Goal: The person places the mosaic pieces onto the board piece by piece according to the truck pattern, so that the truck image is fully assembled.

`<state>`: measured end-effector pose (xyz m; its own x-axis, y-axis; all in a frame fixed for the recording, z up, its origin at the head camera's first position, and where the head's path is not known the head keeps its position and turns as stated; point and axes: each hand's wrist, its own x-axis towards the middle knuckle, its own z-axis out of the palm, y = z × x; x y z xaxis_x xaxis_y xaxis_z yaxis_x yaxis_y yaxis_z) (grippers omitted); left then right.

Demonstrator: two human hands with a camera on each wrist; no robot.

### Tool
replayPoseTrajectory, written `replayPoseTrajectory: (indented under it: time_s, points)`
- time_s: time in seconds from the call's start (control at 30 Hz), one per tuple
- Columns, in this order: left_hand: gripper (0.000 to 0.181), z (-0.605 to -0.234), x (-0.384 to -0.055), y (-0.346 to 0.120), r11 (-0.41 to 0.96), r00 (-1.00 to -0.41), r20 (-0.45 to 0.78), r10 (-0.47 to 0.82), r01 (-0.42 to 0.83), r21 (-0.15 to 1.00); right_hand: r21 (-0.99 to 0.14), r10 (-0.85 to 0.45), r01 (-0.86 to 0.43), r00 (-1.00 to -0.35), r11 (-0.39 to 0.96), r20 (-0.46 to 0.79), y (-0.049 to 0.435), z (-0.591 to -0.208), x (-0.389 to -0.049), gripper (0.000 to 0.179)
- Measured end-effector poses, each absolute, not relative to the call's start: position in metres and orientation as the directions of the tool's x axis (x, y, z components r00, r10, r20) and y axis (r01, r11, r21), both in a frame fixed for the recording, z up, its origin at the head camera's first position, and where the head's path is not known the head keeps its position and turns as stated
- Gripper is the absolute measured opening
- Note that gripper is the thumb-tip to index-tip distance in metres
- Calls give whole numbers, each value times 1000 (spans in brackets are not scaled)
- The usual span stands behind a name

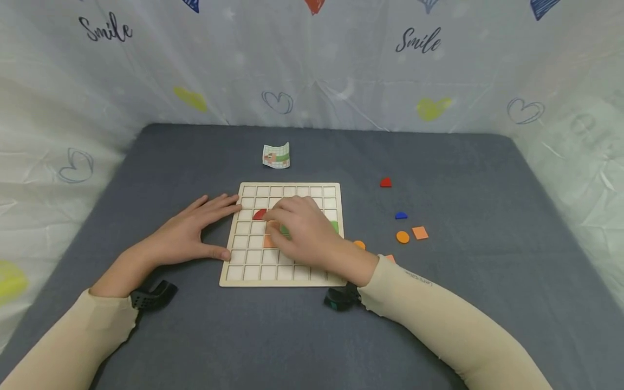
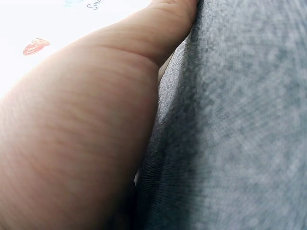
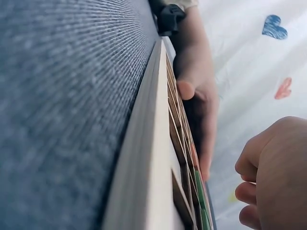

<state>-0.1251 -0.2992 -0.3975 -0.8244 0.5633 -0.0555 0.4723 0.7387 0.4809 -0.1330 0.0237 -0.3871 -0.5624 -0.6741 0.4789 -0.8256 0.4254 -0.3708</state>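
Observation:
A square wooden grid board [image 1: 283,283] lies on the table. My left hand [image 1: 190,233] is spread at its left side, with fingertips and thumb touching the edge. Over the middle of the grid is my right hand [image 1: 312,238], its fingers loosely bent. Its index fingertip is at a red curved-edged piece [image 1: 259,214] in a left-hand cell; whether it touches is unclear. Under and beside this hand are an orange piece [image 1: 269,241] and a green piece [image 1: 334,226], partly covered. In the right wrist view the bent fingers [image 3: 247,192] stand above the board.
A small printed picture card [image 1: 275,156] lies behind the board. To the right are a red piece [image 1: 386,182], a blue half-round [image 1: 401,215], an orange disc [image 1: 402,237] and an orange square [image 1: 420,233]. Another orange disc [image 1: 359,245] sits by the right wrist.

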Motion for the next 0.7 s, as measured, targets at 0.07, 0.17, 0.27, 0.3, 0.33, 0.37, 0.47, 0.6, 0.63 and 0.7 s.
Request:
replayPoseTrajectory:
  time_s: [0.07, 0.17, 0.27, 0.3, 0.33, 0.37, 0.47, 0.6, 0.63, 0.7]
  points:
    - [108, -398, -126, -299, 741, -825, -60, 561, 469, 480, -368, -666, -828, -560, 424, 492, 27, -386, -132, 18]
    - [109, -398, -125, -298, 748, -832, -62, 551, 460, 479, -365, -659, -822, -569, 437, 492, 34, -386, -130, 18]
    - [109, -398, -125, -298, 743, -828, -57, 557, 467, 479, -372, -651, -806, -592, 461, 475, 43, -386, -128, 18]
    - [108, -398, -125, -298, 741, -827, -53, 559, 470, 479, -370, -649, -802, -598, 470, 471, 46, -386, -128, 18]
    - [108, -398, -125, -298, 739, -826, -50, 562, 474, 478, -370, -647, -798, -602, 475, 468, 49, -386, -128, 19]
    - [108, -398, -125, -298, 738, -825, -46, 564, 477, 478, -370, -645, -793, -609, 484, 462, 52, -386, -128, 20]
    - [109, -399, -124, -299, 741, -829, -46, 558, 472, 478, -375, -639, -776, -631, 508, 440, 62, -385, -127, 22]
    - [109, -401, -124, -300, 746, -833, -50, 551, 465, 477, -387, -620, -750, -661, 536, 423, 78, -383, -128, 25]
    - [109, -401, -125, -300, 745, -833, -49, 551, 466, 477, -390, -611, -745, -667, 541, 426, 82, -383, -130, 26]
    - [109, -401, -125, -300, 746, -832, -48, 552, 467, 475, -389, -590, -735, -678, 556, 438, 92, -383, -133, 27]
